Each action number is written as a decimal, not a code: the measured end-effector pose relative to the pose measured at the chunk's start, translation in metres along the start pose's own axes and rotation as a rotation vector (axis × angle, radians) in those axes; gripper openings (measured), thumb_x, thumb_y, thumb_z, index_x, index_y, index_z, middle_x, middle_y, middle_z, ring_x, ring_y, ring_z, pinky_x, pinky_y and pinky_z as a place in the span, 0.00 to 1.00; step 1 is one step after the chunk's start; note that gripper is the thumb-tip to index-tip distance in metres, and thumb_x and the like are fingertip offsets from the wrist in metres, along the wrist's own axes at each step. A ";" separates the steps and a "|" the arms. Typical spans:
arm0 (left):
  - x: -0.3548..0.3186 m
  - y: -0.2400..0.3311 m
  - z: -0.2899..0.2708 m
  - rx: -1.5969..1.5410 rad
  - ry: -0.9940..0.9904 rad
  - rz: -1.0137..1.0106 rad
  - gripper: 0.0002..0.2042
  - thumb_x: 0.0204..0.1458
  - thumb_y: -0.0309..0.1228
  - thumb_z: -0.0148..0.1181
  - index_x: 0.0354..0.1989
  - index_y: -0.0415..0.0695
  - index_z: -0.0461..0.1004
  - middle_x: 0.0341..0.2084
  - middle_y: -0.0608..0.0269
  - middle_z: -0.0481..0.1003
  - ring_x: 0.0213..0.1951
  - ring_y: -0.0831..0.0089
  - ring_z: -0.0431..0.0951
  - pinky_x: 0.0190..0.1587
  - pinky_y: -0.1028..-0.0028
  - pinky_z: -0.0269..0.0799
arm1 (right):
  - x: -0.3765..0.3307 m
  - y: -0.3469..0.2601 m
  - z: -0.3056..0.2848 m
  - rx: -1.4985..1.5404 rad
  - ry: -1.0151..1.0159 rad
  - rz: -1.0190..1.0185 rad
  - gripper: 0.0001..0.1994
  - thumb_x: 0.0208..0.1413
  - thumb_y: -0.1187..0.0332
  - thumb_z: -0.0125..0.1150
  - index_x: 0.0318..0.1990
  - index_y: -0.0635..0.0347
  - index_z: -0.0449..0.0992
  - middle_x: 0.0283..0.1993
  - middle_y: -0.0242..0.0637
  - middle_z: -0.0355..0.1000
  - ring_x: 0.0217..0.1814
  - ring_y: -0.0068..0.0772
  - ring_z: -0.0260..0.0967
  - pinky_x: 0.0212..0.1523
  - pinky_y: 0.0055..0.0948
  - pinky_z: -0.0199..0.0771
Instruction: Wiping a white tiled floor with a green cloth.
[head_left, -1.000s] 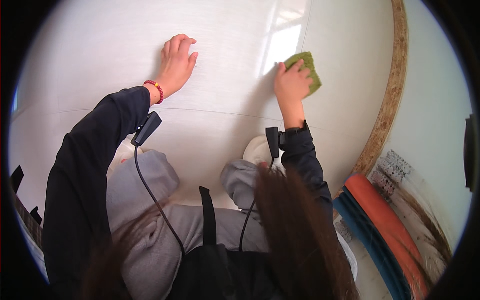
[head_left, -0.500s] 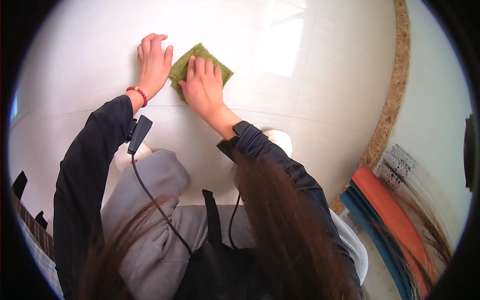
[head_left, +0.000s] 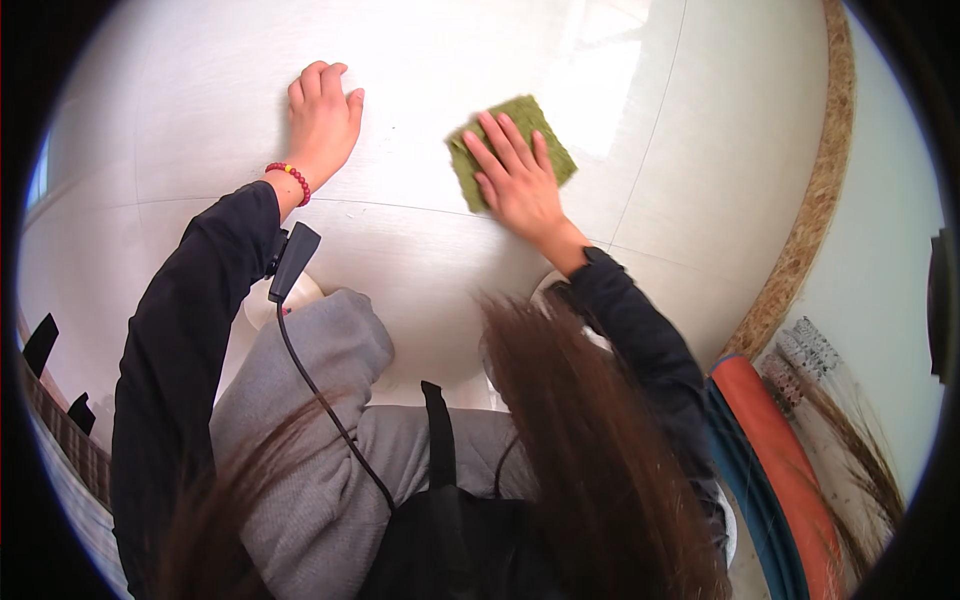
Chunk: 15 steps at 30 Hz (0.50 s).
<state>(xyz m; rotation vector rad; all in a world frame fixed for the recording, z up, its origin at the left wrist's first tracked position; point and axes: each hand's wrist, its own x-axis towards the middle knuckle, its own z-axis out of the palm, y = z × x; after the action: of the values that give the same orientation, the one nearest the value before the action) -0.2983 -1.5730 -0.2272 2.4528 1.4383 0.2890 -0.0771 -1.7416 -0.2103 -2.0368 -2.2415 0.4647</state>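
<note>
A folded olive-green cloth (head_left: 546, 128) lies on the pale, glossy tiled floor (head_left: 400, 260). On top of it my right hand (head_left: 520, 185) rests flat with its fingers spread, pressing rather than gripping it. To the left, my left hand (head_left: 324, 118) is at the floor with nothing in it. Its fingers bend loosely and the thumb stands apart, so it is open. A red beaded bracelet (head_left: 289, 182) circles the left wrist, and a black device (head_left: 295, 262) with a cable is fixed at that forearm.
A brown speckled border strip (head_left: 800, 240) runs along the pale wall (head_left: 885, 230) at the right. Rolled orange (head_left: 775, 450) and blue (head_left: 755, 490) mats stand at the lower right, beside dried stalks (head_left: 850, 440). My grey-trousered knees (head_left: 350, 330) are close behind my hands.
My right hand has slid to the right with the cloth under it, and its fingers now spread wider. My left hand stays in nearly the same place; the view has shifted a little.
</note>
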 end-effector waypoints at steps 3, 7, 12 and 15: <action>-0.005 0.000 0.002 0.068 0.035 0.054 0.19 0.55 0.33 0.55 0.54 0.39 0.63 0.54 0.52 0.60 0.54 0.53 0.60 0.56 0.58 0.60 | -0.053 0.041 -0.008 -0.010 -0.133 -0.123 0.29 0.60 0.56 0.48 0.69 0.35 0.51 0.74 0.28 0.41 0.76 0.30 0.36 0.72 0.46 0.35; -0.006 -0.005 0.007 0.170 0.058 0.145 0.21 0.53 0.34 0.56 0.54 0.40 0.63 0.54 0.55 0.60 0.56 0.56 0.59 0.54 0.58 0.60 | -0.110 0.104 -0.017 -0.098 -0.033 0.165 0.30 0.58 0.60 0.48 0.69 0.42 0.51 0.74 0.32 0.41 0.76 0.38 0.36 0.71 0.49 0.36; -0.013 -0.012 0.011 0.253 0.057 0.220 0.22 0.58 0.37 0.50 0.57 0.39 0.58 0.55 0.52 0.58 0.57 0.53 0.58 0.55 0.56 0.60 | -0.099 0.134 0.002 -0.160 0.410 0.746 0.28 0.63 0.60 0.39 0.69 0.56 0.49 0.73 0.41 0.42 0.75 0.44 0.37 0.68 0.51 0.40; -0.013 -0.013 0.015 0.259 0.031 0.224 0.23 0.59 0.38 0.48 0.59 0.40 0.57 0.56 0.52 0.57 0.58 0.53 0.57 0.57 0.56 0.58 | -0.062 0.129 0.011 -0.219 0.465 0.941 0.28 0.64 0.56 0.34 0.68 0.58 0.49 0.73 0.43 0.43 0.75 0.45 0.37 0.67 0.54 0.42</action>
<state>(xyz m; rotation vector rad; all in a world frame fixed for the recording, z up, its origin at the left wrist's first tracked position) -0.3109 -1.5806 -0.2465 2.8371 1.2827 0.1980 0.0504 -1.7949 -0.2472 -2.8380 -1.0241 -0.2298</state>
